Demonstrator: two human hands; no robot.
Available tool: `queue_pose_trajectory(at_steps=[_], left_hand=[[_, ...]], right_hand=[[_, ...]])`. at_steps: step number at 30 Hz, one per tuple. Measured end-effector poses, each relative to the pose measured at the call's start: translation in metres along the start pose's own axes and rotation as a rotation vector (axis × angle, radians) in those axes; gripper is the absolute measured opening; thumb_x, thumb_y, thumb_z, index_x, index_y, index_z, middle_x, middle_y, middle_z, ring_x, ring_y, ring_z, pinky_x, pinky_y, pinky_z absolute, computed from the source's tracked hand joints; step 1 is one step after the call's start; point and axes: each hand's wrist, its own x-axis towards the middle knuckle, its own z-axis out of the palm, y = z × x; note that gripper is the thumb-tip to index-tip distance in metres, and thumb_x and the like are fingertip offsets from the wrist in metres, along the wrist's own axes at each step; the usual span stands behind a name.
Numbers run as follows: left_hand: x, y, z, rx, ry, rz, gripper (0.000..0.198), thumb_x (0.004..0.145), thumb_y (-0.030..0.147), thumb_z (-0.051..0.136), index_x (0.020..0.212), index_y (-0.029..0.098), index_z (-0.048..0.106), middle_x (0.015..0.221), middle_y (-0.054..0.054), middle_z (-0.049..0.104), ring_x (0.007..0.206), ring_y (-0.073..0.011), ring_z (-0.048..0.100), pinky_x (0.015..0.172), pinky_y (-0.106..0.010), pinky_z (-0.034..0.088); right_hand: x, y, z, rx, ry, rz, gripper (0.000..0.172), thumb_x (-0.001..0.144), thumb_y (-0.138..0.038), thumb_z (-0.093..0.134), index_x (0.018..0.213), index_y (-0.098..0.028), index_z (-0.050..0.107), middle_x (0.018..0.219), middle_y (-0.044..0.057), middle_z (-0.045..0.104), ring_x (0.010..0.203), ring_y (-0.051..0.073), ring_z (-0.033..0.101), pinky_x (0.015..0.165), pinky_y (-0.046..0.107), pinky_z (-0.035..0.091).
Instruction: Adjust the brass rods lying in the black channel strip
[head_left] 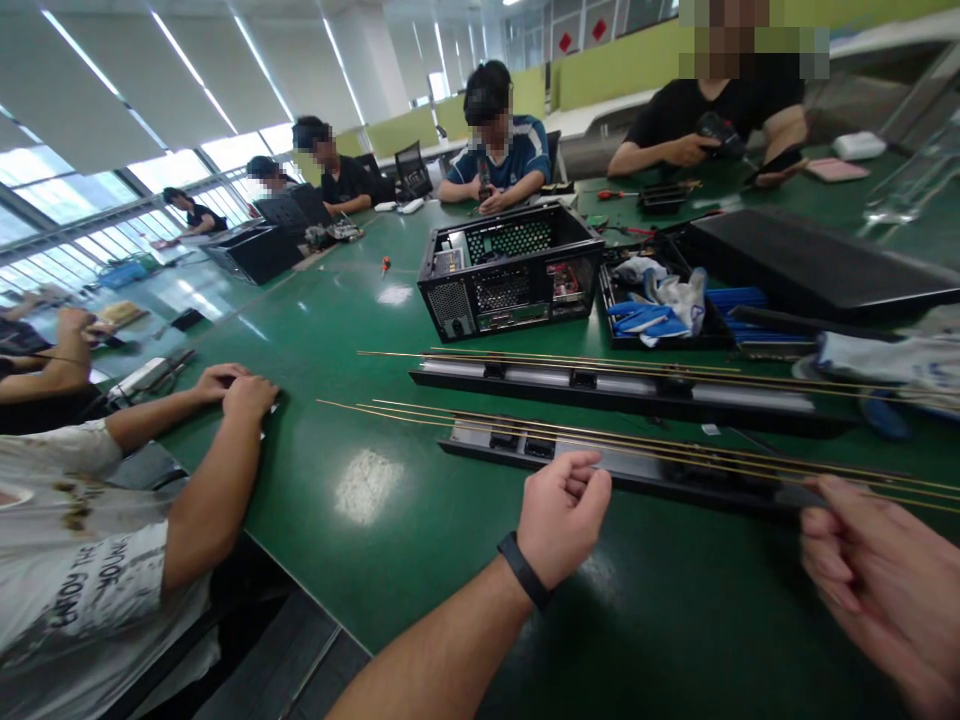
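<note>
My left hand (564, 518), with a dark wristband, hovers by the near side of the front black channel (630, 474). Its fingers are curled in and I see nothing between them. At the right, my right hand (881, 570) is slightly blurred, thumb and fingers drawn together by that channel's right end. Whatever it pinches cannot be made out. Thin brass-coloured rods (420, 412) lie lengthwise over the front channel, which has dark blocks and a pale strip inside. Behind it, a similar black channel (517, 385) carries more thin rods.
An open black computer case (510, 285) stands behind the channels. To its right are a black tray (660, 340) with blue-and-white gloves (667, 305) and a flat black panel (817, 260). A neighbour's forearms (217, 470) rest at the table's left edge. Other people sit around the green table (330, 330).
</note>
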Motion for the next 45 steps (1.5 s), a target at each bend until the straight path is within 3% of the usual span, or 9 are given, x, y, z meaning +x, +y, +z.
queue_pose_trajectory(at_steps=[4, 9, 13, 18, 45], left_hand=[[0.0000, 0.0001, -0.0018, 0.027, 0.006, 0.006, 0.035, 0.089, 0.039, 0.071, 0.113, 0.012, 0.071, 0.081, -0.003, 0.068, 0.065, -0.0094, 0.055, 0.062, -0.021, 0.047], [-0.0002, 0.0013, -0.0042, 0.029, 0.011, -0.001, 0.037, 0.088, 0.042, 0.072, 0.112, 0.013, 0.072, 0.084, -0.006, 0.072, 0.069, -0.0115, 0.060, 0.065, -0.022, 0.050], [0.0001, 0.0002, -0.0069, 0.042, -0.002, 0.004, 0.039, 0.089, 0.043, 0.072, 0.114, 0.013, 0.072, 0.087, -0.007, 0.074, 0.071, -0.0122, 0.063, 0.067, -0.023, 0.051], [0.0019, -0.0033, -0.0087, 0.052, -0.010, 0.005, 0.041, 0.089, 0.046, 0.072, 0.114, 0.014, 0.071, 0.090, -0.008, 0.075, 0.069, -0.0118, 0.062, 0.065, -0.023, 0.051], [0.0028, -0.0038, -0.0097, 0.043, -0.039, 0.025, 0.041, 0.087, 0.044, 0.073, 0.114, 0.014, 0.071, 0.085, -0.004, 0.071, 0.065, -0.0092, 0.056, 0.062, -0.020, 0.047]], right_hand=[[-0.0051, -0.0003, 0.0031, 0.031, -0.054, 0.010, 0.039, 0.065, -0.038, 0.089, 0.086, -0.019, 0.062, 0.064, -0.001, 0.058, 0.037, 0.008, 0.039, 0.026, 0.017, 0.027], [-0.0072, 0.0007, 0.0035, 0.089, 0.011, -0.076, 0.046, 0.064, -0.047, 0.090, 0.089, -0.019, 0.062, 0.062, -0.003, 0.058, 0.036, 0.008, 0.039, 0.026, 0.017, 0.022], [-0.0074, 0.0038, 0.0019, 0.066, -0.063, -0.109, 0.053, 0.059, -0.050, 0.093, 0.088, -0.018, 0.061, 0.062, -0.003, 0.060, 0.036, 0.007, 0.040, 0.026, 0.017, 0.022], [-0.0067, 0.0073, 0.0011, 0.084, -0.073, -0.103, 0.050, 0.067, -0.053, 0.088, 0.093, -0.019, 0.062, 0.062, -0.002, 0.061, 0.036, 0.008, 0.042, 0.026, 0.017, 0.023], [-0.0058, 0.0057, -0.0021, 0.098, -0.066, -0.127, 0.046, 0.070, -0.050, 0.085, 0.093, -0.019, 0.061, 0.062, -0.001, 0.062, 0.036, 0.009, 0.043, 0.027, 0.017, 0.021]])
